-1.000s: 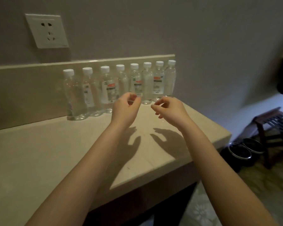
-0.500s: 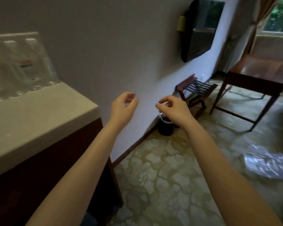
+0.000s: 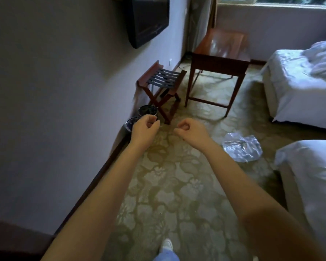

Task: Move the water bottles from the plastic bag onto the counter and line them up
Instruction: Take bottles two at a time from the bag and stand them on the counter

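Observation:
A crumpled clear plastic bag (image 3: 242,147) lies on the patterned carpet to the right, next to a bed; whether bottles are inside I cannot tell. My left hand (image 3: 144,129) and my right hand (image 3: 191,131) are held out side by side in mid-air above the floor, both with fingers loosely curled and nothing in them. The right hand is left of the bag and apart from it. The counter and the row of water bottles are out of view.
Two round dark bins (image 3: 148,111) stand by the left wall, beside a folding luggage rack (image 3: 163,81). A wooden table (image 3: 219,51) stands beyond. White beds (image 3: 299,85) fill the right side. A wall-mounted TV (image 3: 149,19) hangs at upper left. My shoe (image 3: 167,244) shows at the bottom.
The view has swung right from the counter and its lined-up bottles to the room floor. Both hands stayed raised and empty; the plastic bag has come closer to the middle of the view.

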`<state>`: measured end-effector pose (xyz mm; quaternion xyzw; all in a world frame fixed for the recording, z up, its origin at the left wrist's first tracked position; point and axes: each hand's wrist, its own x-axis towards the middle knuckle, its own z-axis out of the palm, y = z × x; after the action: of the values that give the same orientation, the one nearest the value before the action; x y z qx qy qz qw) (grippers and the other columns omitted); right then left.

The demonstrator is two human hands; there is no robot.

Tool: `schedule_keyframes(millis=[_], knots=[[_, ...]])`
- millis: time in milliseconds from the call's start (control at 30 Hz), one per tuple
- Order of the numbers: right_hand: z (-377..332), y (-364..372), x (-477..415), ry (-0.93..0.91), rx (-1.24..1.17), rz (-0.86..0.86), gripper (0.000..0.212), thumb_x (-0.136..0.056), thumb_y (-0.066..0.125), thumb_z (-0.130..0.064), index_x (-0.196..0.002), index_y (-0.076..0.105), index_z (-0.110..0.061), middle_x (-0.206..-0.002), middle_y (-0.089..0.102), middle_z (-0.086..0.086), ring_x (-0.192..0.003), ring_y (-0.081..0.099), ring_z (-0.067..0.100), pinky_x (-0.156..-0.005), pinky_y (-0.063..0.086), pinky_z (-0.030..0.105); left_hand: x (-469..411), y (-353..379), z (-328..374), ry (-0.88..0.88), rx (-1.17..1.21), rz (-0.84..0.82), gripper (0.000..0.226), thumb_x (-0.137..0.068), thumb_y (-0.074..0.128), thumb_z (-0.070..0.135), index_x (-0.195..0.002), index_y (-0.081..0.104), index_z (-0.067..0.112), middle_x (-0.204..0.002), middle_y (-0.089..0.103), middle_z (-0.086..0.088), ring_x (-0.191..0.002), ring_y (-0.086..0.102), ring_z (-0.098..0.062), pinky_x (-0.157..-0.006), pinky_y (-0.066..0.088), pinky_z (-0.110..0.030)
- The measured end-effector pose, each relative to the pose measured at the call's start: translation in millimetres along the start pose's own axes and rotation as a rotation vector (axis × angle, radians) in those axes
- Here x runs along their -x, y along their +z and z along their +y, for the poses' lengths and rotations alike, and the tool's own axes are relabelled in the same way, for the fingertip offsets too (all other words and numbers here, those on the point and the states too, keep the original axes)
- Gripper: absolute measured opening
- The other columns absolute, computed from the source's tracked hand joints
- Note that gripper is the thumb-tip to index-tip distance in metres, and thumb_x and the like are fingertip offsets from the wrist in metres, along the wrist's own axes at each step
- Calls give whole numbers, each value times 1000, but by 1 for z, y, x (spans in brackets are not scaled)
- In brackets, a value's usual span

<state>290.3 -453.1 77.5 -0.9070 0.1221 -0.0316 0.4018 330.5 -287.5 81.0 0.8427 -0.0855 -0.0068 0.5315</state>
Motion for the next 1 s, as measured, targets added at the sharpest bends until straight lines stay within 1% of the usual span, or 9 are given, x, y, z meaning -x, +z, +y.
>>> schedule_keyframes(millis=[100, 200, 300, 433, 600, 667, 767, 867, 1000], knots=[[33, -25, -46, 55, 37, -5, 31, -86, 65, -40, -108, 62, -18, -86, 56, -7, -84, 55, 13, -67, 39, 23, -56, 49, 1, -40, 13, -64, 30, -93, 56, 25, -120, 61, 12, -112, 61, 0, -97, 55, -10, -80, 43, -21], [69, -60, -83, 131, 51, 7, 32, -89, 63, -35, -113, 60, -15, -94, 57, -4, -85, 53, 12, -71, 38, 23, -103, 103, 13, -47, -9, -169, 31, -93, 55, 26, -120, 59, 12, -106, 58, 4, -98, 54, -12, -83, 44, -25], [116, -91, -110, 205, 4, 48, 30, -87, 64, -35, -112, 60, -18, -96, 60, -3, -84, 57, 12, -69, 43, 24, -135, 158, 25, -57, -39, -239, 31, -93, 55, 27, -120, 59, 12, -107, 59, 2, -100, 55, -13, -88, 47, -29], [186, -130, -145, 295, -52, 46, 34, -88, 64, -35, -116, 58, -19, -99, 61, -2, -86, 61, 13, -72, 49, 27, -164, 242, 39, -73, -72, -301, 31, -92, 56, 26, -119, 60, 11, -108, 59, 1, -97, 53, -11, -81, 43, -24], [273, -189, -200, 326, -52, -2, 37, -90, 60, -37, -122, 55, -19, -112, 63, 1, -92, 62, 16, -67, 43, 22, -199, 345, 64, -111, -107, -291, 32, -92, 55, 25, -120, 60, 11, -113, 61, -3, -97, 54, -12, -81, 45, -26], [296, -211, -217, 322, -51, -32, 39, -91, 59, -36, -125, 54, -18, -114, 63, 2, -92, 60, 15, -72, 44, 24, -210, 377, 77, -146, -126, -301, 32, -92, 55, 26, -121, 59, 12, -114, 61, -2, -98, 54, -12, -78, 44, -26], [337, -244, -248, 328, -40, -70, 40, -91, 59, -36, -126, 54, -16, -113, 65, 3, -92, 60, 15, -78, 46, 27, -232, 429, 95, -159, -154, -328, 33, -93, 55, 26, -122, 58, 11, -114, 60, -2, -98, 53, -12, -77, 42, -24], [379, -271, -288, 360, -37, -102, 39, -91, 60, -35, -125, 55, -15, -111, 66, 5, -90, 62, 16, -74, 47, 27, -261, 478, 106, -195, -187, -335, 32, -93, 55, 26, -121, 58, 11, -114, 60, -2, -98, 53, -12, -79, 44, -25], [420, -286, -346, 384, -31, -156, 39, -91, 60, -34, -124, 55, -15, -105, 66, 2, -83, 63, 16, -68, 54, 30, -311, 527, 100, -237, -217, -345, 31, -92, 55, 27, -119, 60, 12, -111, 60, -2, -98, 54, -13, -82, 46, -27]])
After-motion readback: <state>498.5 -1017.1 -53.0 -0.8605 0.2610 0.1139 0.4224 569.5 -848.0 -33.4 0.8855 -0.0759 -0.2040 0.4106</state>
